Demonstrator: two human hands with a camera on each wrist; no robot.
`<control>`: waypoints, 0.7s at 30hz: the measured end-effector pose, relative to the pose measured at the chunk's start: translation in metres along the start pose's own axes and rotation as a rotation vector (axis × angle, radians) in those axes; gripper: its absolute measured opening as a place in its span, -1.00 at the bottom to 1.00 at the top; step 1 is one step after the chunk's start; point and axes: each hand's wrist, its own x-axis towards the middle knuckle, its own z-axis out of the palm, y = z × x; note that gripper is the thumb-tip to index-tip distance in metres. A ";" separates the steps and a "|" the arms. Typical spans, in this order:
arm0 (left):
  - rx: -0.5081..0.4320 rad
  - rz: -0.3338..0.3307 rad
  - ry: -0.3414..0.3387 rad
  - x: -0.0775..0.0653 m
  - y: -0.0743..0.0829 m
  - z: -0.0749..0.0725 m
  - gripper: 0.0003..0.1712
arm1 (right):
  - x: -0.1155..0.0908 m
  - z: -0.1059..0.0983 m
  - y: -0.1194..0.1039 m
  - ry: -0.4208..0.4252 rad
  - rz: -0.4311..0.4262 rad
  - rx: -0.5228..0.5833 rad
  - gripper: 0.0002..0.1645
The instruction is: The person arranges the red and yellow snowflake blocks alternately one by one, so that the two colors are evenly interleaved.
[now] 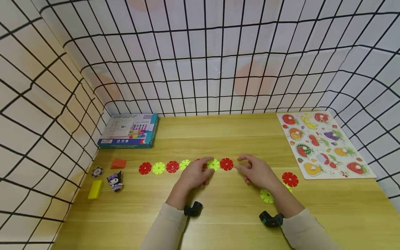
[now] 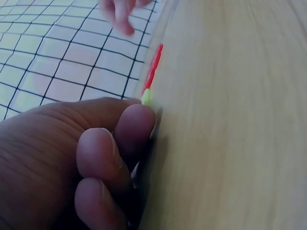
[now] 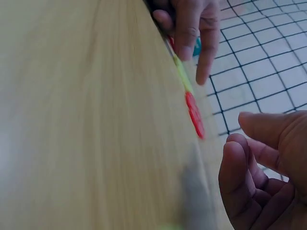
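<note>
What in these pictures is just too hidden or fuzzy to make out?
- Head view: the left hand covers one disc in the row of discs, so its colour is mostly hidden.
- Head view: the right forearm overlaps the yellow-green disc.
- Head view: print on the blue box is too small to read.
- Left wrist view: discs show only edge-on; fingers fill the frame.
- Right wrist view: the right hand is cut off by the edge.

Smooth wood-grain table (image 1: 218,215), glossy plastic discs (image 1: 226,164)

No legible text: printing on the blue box (image 1: 129,131) at the worktop's back left corner is too small and blurred to read.
</note>
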 end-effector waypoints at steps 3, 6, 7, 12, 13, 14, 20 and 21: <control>-0.014 0.035 -0.008 0.000 0.002 0.001 -0.40 | -0.017 -0.013 0.009 0.026 -0.028 -0.073 -0.57; -0.025 0.077 -0.026 0.002 0.006 0.007 -0.41 | -0.036 -0.023 0.020 0.038 -0.039 -0.150 -0.55; -0.031 0.088 -0.033 0.003 0.008 0.010 -0.42 | -0.042 -0.026 0.025 0.039 -0.037 -0.174 -0.54; -0.074 0.075 -0.050 0.010 0.022 0.027 -0.40 | -0.071 -0.035 0.045 0.006 0.014 -0.239 -0.44; -0.083 0.060 -0.052 0.011 0.024 0.030 -0.39 | -0.076 -0.036 0.048 0.000 0.030 -0.241 -0.42; -0.091 0.042 -0.052 0.013 0.027 0.032 -0.37 | -0.080 -0.037 0.052 -0.001 0.042 -0.246 -0.39; -0.097 -0.045 -0.036 0.016 0.036 0.037 -0.34 | -0.095 -0.036 0.067 0.031 0.034 -0.272 -0.31; -0.099 -0.055 -0.035 0.017 0.036 0.036 -0.35 | -0.095 -0.036 0.069 0.034 0.028 -0.278 -0.33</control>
